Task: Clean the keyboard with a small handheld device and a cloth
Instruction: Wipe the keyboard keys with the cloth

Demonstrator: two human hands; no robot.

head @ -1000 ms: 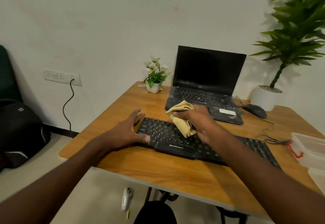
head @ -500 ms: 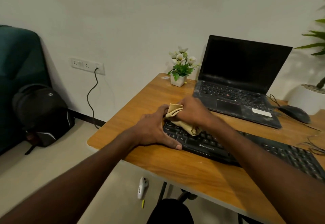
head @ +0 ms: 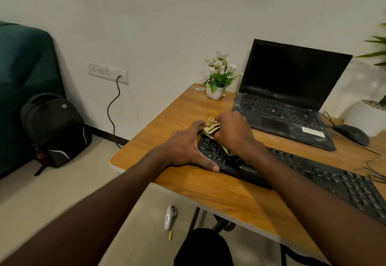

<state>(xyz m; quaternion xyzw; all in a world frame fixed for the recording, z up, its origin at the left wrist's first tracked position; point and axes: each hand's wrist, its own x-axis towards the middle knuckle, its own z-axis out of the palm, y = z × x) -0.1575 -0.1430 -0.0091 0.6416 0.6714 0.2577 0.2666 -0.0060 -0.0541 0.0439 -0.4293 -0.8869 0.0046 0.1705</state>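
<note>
While left hand (head: 186, 148) braces keyboard (head: 313, 173), right fingers (head: 221, 121) grip cloth (head: 212, 129)

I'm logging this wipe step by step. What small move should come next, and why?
Probably drag the cloth rightward along the keyboard. The right hand grips it at the far-left keys, the left hand braces that end, and the long stretch of keys to the right lies uncovered.

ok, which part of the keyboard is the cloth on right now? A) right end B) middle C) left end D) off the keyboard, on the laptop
C: the right hand grips the cloth on the left end of the keyboard, while the left hand braces that end.
</note>
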